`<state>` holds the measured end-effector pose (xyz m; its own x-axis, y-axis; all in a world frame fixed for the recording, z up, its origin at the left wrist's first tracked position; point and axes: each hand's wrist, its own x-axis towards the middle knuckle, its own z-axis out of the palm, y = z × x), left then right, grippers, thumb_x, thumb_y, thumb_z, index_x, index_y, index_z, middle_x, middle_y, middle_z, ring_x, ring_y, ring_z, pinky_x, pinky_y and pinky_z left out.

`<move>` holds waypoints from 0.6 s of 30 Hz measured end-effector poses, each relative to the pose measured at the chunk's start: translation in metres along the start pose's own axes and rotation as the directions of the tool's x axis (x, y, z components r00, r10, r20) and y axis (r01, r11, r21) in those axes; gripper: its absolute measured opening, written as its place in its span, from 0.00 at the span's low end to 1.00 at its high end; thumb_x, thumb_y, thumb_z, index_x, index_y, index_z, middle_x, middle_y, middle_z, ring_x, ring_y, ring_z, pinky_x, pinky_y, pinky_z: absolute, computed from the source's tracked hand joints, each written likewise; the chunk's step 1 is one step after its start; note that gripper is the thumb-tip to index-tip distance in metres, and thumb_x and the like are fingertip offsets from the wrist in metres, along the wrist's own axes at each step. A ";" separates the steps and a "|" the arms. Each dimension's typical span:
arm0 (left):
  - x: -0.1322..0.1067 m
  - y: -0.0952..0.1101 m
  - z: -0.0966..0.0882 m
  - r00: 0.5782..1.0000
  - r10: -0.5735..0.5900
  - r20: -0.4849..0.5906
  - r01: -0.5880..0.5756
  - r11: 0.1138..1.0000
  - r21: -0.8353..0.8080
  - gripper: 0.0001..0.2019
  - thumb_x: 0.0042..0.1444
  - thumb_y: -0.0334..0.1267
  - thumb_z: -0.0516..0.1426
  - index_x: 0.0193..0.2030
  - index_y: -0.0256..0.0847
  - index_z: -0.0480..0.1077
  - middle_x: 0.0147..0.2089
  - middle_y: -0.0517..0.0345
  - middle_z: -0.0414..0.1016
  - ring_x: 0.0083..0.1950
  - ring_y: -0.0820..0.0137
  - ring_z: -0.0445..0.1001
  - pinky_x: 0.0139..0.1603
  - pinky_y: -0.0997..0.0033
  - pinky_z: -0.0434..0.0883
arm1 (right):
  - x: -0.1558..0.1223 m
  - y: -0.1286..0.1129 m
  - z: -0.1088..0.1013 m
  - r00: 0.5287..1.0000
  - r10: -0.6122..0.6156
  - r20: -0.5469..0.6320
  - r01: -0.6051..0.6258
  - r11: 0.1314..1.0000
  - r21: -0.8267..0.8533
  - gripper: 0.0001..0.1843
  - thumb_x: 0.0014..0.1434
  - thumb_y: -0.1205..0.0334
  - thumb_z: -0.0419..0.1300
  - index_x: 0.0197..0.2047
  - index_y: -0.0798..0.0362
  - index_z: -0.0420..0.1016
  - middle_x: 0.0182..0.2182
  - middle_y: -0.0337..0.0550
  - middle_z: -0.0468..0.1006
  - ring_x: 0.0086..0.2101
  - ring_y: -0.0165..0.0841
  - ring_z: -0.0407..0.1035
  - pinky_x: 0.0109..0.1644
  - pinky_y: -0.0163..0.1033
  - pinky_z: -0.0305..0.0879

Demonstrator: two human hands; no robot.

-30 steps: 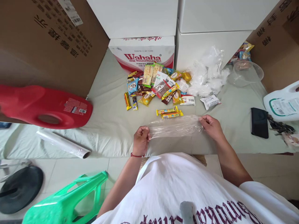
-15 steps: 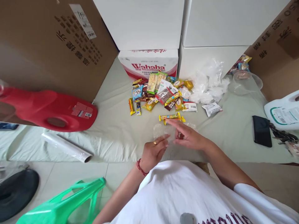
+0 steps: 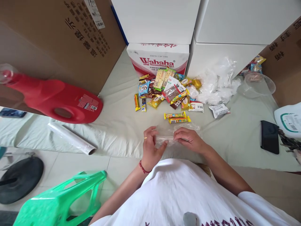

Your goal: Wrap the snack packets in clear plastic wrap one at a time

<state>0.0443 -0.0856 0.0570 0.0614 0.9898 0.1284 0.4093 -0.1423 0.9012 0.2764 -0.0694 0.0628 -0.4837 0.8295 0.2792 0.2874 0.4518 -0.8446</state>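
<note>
A thin clear plastic bag point(image 3: 164, 139) stretches between my two hands near the table's front edge. My left hand point(image 3: 150, 151), with a ring and a red bracelet, holds the bag's left part, its thumb laid along the plastic. The fingers of my right hand point(image 3: 190, 140) pinch the bag at its right side. Just beyond my hands lie two yellow snack sticks point(image 3: 177, 117), side by side. More clear plastic spreads on the cloth behind my right hand. Farther back, a pile of wrapped snacks point(image 3: 164, 91) sits against the Wahaha carton point(image 3: 157, 59).
Crumpled clear bags point(image 3: 218, 84) and a clear round tub point(image 3: 258, 86) stand at the back right. A black phone point(image 3: 269, 137) and a white jug point(image 3: 289, 119) are at right. A red detergent bottle point(image 3: 58, 100) and a plastic roll point(image 3: 72, 138) lie left, above a green stool point(image 3: 63, 201).
My right hand has drawn back from the yellow snack sticks and now pinches the bag. My left hand has spread its thumb and fingers along it. The view has shifted slightly.
</note>
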 end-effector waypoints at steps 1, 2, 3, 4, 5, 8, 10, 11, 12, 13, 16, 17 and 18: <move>0.006 0.000 0.002 0.999 0.030 -0.020 -0.029 0.997 0.065 0.28 0.51 0.42 0.69 0.58 0.44 0.70 0.72 0.38 0.63 0.67 0.49 0.69 0.61 0.48 0.72 | 0.000 0.000 0.001 1.000 -0.016 0.006 0.016 1.000 -0.002 0.11 0.72 0.63 0.56 0.45 0.47 0.81 0.44 0.47 0.81 0.45 0.34 0.76 0.50 0.41 0.73; 0.013 0.000 0.003 0.998 0.060 0.000 -0.060 0.993 0.105 0.35 0.47 0.41 0.70 0.62 0.43 0.67 0.74 0.38 0.59 0.74 0.45 0.60 0.68 0.42 0.65 | 0.000 0.000 0.002 1.000 -0.028 0.013 0.028 1.000 -0.005 0.11 0.72 0.63 0.56 0.45 0.47 0.81 0.44 0.47 0.81 0.45 0.34 0.75 0.50 0.41 0.73; 0.020 0.000 0.003 0.995 0.083 0.052 -0.088 0.991 0.105 0.38 0.45 0.40 0.70 0.65 0.43 0.66 0.76 0.39 0.57 0.78 0.43 0.52 0.73 0.38 0.58 | 0.000 0.000 0.002 0.999 -0.036 0.022 0.036 0.999 -0.010 0.11 0.72 0.64 0.55 0.45 0.47 0.81 0.44 0.47 0.81 0.45 0.34 0.75 0.50 0.41 0.73; 0.027 -0.001 0.002 0.987 0.099 0.126 -0.107 0.993 0.059 0.39 0.46 0.39 0.69 0.67 0.44 0.65 0.77 0.41 0.56 0.80 0.43 0.46 0.76 0.36 0.52 | 0.001 0.000 0.003 0.999 -0.039 0.031 0.039 0.999 -0.018 0.12 0.72 0.64 0.55 0.45 0.48 0.81 0.44 0.47 0.81 0.45 0.35 0.75 0.50 0.41 0.73; 0.033 -0.001 -0.001 0.975 0.105 0.196 -0.102 0.994 -0.026 0.38 0.48 0.40 0.67 0.67 0.45 0.65 0.77 0.43 0.57 0.81 0.44 0.45 0.77 0.37 0.49 | 0.001 0.000 0.002 0.999 -0.038 0.037 0.040 0.999 -0.029 0.12 0.72 0.64 0.55 0.45 0.48 0.81 0.44 0.47 0.81 0.45 0.35 0.75 0.50 0.42 0.73; 0.046 -0.003 -0.009 0.959 0.032 0.280 0.040 0.968 -0.248 0.30 0.57 0.43 0.61 0.67 0.46 0.66 0.72 0.47 0.66 0.77 0.50 0.57 0.76 0.44 0.55 | 0.003 -0.001 -0.001 0.998 -0.053 0.043 0.056 0.996 -0.066 0.13 0.72 0.65 0.54 0.44 0.48 0.81 0.44 0.48 0.81 0.45 0.35 0.74 0.50 0.42 0.73; 0.052 -0.001 -0.009 0.964 -0.075 0.254 0.136 0.964 -0.229 0.27 0.57 0.46 0.63 0.63 0.45 0.70 0.66 0.47 0.73 0.71 0.51 0.66 0.72 0.48 0.60 | 0.004 0.000 -0.002 0.995 -0.080 0.055 0.084 0.993 -0.080 0.13 0.72 0.66 0.54 0.45 0.48 0.81 0.43 0.48 0.81 0.44 0.35 0.74 0.50 0.42 0.73; 0.054 0.000 -0.008 0.956 -0.114 0.272 0.170 0.966 -0.193 0.25 0.55 0.48 0.66 0.59 0.45 0.74 0.61 0.48 0.77 0.66 0.51 0.70 0.69 0.50 0.63 | 0.004 0.000 -0.001 0.993 -0.094 0.068 0.099 0.992 -0.082 0.13 0.72 0.67 0.55 0.45 0.48 0.81 0.43 0.48 0.81 0.45 0.35 0.73 0.49 0.42 0.73; 0.056 0.001 -0.005 0.936 -0.140 0.323 0.203 0.964 -0.171 0.22 0.51 0.49 0.68 0.52 0.45 0.77 0.54 0.49 0.81 0.60 0.52 0.73 0.65 0.53 0.66 | 0.004 0.001 0.000 0.991 -0.108 0.082 0.115 0.990 -0.085 0.13 0.72 0.67 0.55 0.46 0.48 0.82 0.44 0.48 0.81 0.45 0.35 0.73 0.49 0.42 0.73; 0.058 0.001 -0.002 0.905 -0.162 0.393 0.246 0.954 -0.174 0.18 0.49 0.50 0.70 0.43 0.44 0.79 0.45 0.51 0.82 0.53 0.54 0.75 0.58 0.57 0.70 | 0.004 0.002 0.001 0.988 -0.123 0.090 0.131 0.988 -0.087 0.13 0.72 0.68 0.55 0.46 0.48 0.82 0.44 0.48 0.82 0.45 0.36 0.73 0.49 0.42 0.73; 0.061 0.000 0.004 0.821 -0.250 0.513 0.427 0.866 -0.262 0.18 0.50 0.55 0.68 0.28 0.42 0.75 0.27 0.59 0.74 0.33 0.67 0.70 0.37 0.68 0.67 | 0.001 0.005 0.006 0.986 -0.154 0.062 0.160 0.980 -0.117 0.13 0.71 0.69 0.55 0.45 0.48 0.82 0.50 0.48 0.81 0.44 0.35 0.72 0.48 0.43 0.72; 0.061 -0.001 0.004 0.825 -0.287 0.486 0.469 0.829 -0.306 0.19 0.51 0.55 0.68 0.27 0.41 0.74 0.27 0.61 0.72 0.30 0.71 0.68 0.34 0.70 0.66 | -0.001 0.005 0.006 0.987 -0.156 0.035 0.160 0.978 -0.134 0.13 0.71 0.69 0.55 0.45 0.47 0.82 0.52 0.48 0.81 0.42 0.35 0.71 0.47 0.43 0.72; 0.061 -0.003 0.003 0.838 -0.329 0.436 0.496 0.793 -0.354 0.20 0.51 0.56 0.68 0.28 0.40 0.73 0.28 0.61 0.72 0.30 0.72 0.67 0.34 0.72 0.65 | -0.003 0.004 0.006 0.988 -0.152 0.005 0.151 0.977 -0.153 0.14 0.71 0.69 0.55 0.45 0.46 0.82 0.54 0.48 0.80 0.41 0.35 0.70 0.46 0.43 0.71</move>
<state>0.0493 -0.0246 0.0608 0.3140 0.8747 -0.3691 0.0323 0.3787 0.9250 0.2742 -0.0719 0.0556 -0.5262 0.7494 0.4018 0.3342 0.6168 -0.7126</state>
